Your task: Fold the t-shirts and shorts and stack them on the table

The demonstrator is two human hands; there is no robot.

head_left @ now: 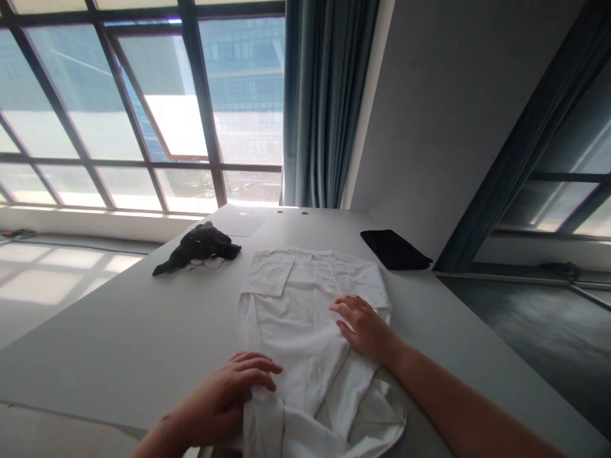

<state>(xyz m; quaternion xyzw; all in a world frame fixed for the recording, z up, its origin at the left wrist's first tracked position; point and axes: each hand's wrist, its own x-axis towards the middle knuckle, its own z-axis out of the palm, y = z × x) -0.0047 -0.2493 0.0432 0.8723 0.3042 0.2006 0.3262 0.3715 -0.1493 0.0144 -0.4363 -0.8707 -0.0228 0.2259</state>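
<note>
A white shirt (310, 331) lies spread on the table in front of me, its far end folded over and its near end loosely bunched toward the table's front edge. Over the shirt's lower left side rests my left hand (238, 388), fingers stretched out across the cloth, with the thumb hidden. My right hand (363, 327) is on the right side of the shirt, its fingers apart and pointing left. Neither hand appears to grip the fabric. A short sleeve-like flap (270, 275) lies folded inward at the upper left of the shirt.
The pale table (157, 331) stretches away toward the windows. A crumpled black cloth item (200, 247) lies at the back left, and a neatly folded black cloth (395, 249) at the back right. Beyond stand a blue-grey curtain (324, 102) and a grey wall (443, 95).
</note>
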